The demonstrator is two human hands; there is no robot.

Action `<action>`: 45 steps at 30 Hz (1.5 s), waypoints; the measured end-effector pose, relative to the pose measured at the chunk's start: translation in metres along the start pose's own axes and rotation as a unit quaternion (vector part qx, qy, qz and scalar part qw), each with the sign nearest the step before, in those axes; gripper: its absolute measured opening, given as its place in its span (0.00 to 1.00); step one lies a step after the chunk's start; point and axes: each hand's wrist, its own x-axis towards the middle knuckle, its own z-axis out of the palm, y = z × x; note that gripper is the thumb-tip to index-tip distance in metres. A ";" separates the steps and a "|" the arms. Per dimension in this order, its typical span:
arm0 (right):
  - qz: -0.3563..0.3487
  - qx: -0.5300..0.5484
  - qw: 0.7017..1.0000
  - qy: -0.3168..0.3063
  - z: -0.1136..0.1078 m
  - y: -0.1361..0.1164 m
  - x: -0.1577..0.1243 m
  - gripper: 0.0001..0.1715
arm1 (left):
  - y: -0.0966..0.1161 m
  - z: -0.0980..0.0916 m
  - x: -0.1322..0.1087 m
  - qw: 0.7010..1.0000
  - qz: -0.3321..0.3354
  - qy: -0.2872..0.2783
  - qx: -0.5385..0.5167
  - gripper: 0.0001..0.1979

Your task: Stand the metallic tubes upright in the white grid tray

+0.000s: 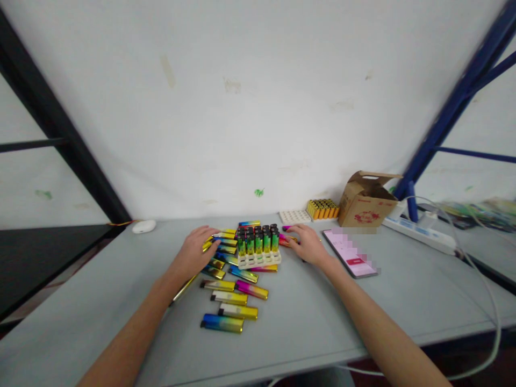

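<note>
My left hand (197, 250) lies over the left side of a spread of shiny lighters, its thumb and fingers apart around a yellow lighter (207, 245). To the right of the tray, the curved fingers of my right hand (304, 243) close on a pink lighter (284, 240); they partly cover it. Between both hands sits a white slotted tray (260, 261). Green-yellow lighters (258, 242) with black tops stand upright in its rear rows, while slots show bare at the front. Blue-yellow (222, 323), magenta (252, 289) and white-yellow lighters (237, 311) lie flat nearer me.
Against the wall are another white tray (295, 216), a block of upright yellow-orange lighters (323, 209) and an opened cardboard box (367, 201). A phone (350, 253) lies right of my right hand. Behind it runs a white power strip (421, 235). A white case (144, 226) rests far left.
</note>
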 end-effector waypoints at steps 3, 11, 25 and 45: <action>-0.003 0.005 1.000 -0.002 0.000 0.002 0.000 0.18 | -0.011 -0.004 0.001 1.000 -0.004 -0.009 0.013 0.20; -0.021 -0.017 0.999 -0.028 0.000 -0.001 0.000 0.14 | -0.019 0.011 -0.006 0.997 0.015 -0.054 0.048 0.17; 0.005 -0.042 0.998 -0.047 0.000 -0.004 -0.001 0.14 | -0.023 0.015 -0.006 0.998 -0.006 -0.059 0.027 0.15; -0.002 -0.046 0.998 -0.051 -0.001 -0.010 -0.002 0.15 | -0.020 0.020 -0.006 0.997 -0.036 -0.062 0.027 0.09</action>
